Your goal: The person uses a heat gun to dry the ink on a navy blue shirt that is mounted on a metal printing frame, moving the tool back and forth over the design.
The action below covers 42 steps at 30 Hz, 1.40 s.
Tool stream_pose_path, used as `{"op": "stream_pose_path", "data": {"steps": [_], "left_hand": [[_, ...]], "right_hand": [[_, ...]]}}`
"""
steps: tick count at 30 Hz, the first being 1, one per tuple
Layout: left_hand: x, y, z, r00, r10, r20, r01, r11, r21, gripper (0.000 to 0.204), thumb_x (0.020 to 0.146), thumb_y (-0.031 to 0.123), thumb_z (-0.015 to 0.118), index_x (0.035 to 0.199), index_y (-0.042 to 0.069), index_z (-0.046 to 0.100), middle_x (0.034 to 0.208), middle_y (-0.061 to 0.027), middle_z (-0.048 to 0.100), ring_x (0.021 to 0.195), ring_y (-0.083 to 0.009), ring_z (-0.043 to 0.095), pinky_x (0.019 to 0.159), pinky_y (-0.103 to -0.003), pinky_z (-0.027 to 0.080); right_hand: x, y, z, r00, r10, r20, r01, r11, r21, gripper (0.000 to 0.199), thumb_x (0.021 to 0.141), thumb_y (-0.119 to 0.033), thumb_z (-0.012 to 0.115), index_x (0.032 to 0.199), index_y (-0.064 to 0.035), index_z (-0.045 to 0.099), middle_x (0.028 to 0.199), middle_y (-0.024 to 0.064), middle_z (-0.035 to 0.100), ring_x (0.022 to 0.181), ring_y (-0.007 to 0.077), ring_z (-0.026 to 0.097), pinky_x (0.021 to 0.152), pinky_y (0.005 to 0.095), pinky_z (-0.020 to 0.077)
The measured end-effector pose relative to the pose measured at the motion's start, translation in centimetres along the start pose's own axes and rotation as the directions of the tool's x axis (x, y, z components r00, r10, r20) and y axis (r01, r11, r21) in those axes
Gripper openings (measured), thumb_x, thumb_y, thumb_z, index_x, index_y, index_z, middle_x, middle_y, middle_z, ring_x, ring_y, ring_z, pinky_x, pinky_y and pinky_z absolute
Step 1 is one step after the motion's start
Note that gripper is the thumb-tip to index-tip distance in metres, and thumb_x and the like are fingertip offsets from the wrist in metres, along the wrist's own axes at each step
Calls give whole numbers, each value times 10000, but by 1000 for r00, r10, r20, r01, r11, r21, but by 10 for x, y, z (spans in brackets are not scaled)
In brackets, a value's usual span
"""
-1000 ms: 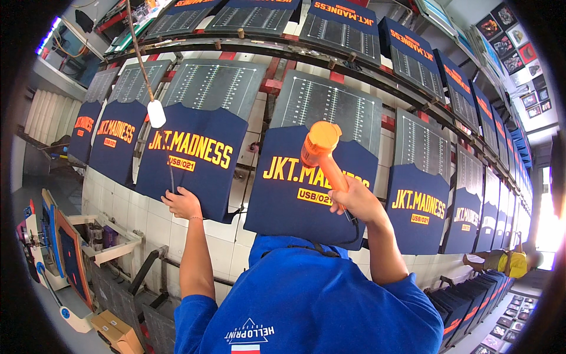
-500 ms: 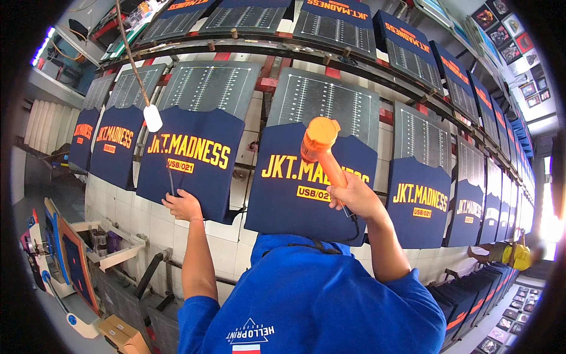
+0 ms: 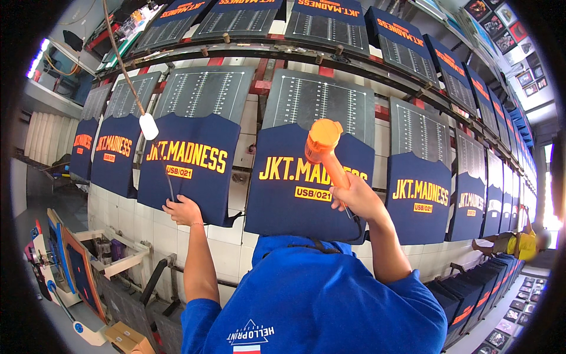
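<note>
My right hand is wrapped around the handle of an orange heat gun, its black cord dropping from the grip. The tool hangs over a navy T-shirt with yellow lettering, stretched on a dark board, and covers part of the print. My left hand is at the lower edge of another navy T-shirt, fingers closed on the lower end of a thin rod. Above that rod, a white block hangs on a brown cord.
More shirt-covered boards run in a row to both sides. Behind a dark rail stands a second row. A wooden frame tray with containers is at lower left, above a cardboard box. Another person in yellow is far right.
The whole view has shifted slightly. Both hands keep nearly the same places over the shirts. The person in yellow at far right has come more into view.
</note>
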<state>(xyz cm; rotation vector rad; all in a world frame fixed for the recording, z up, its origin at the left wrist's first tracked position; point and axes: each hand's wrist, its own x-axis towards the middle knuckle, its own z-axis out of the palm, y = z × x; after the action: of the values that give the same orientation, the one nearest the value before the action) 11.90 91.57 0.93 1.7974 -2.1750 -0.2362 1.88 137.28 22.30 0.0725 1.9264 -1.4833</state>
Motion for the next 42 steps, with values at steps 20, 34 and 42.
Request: {"op": "stream_pose_path", "data": {"steps": [20,34,42], "left_hand": [[1,2,-3,999,-10,37,9,1000,16,571,1004,417,461,1469,88,423,1589,-189,308,1291,-445,487,1039,-591,403],[-2,-4,1,996,59,-69,-64,996,-70,578,984,362,513,1467,58,419,1575,-221,314,1438,-405,324,1121,-594,304],[-17,-5,-8,969,225,-98,-231,971,-61,710,985,323,524,1565,24,244,1606,-261,223,1455,-445,273,1159,-588,246]], "right_hand": [[-40,8,4,990,118,81,-117,993,-28,294,914,-110,627,1143,48,528,823,46,597,682,128,662,586,249,517],[-21,25,-10,999,31,-44,-30,999,38,261,922,-156,639,1074,33,541,769,56,617,657,128,648,575,248,516],[-14,25,-17,998,-32,-58,39,991,125,276,920,-179,635,1061,31,526,783,58,604,651,131,643,557,257,501]]}}
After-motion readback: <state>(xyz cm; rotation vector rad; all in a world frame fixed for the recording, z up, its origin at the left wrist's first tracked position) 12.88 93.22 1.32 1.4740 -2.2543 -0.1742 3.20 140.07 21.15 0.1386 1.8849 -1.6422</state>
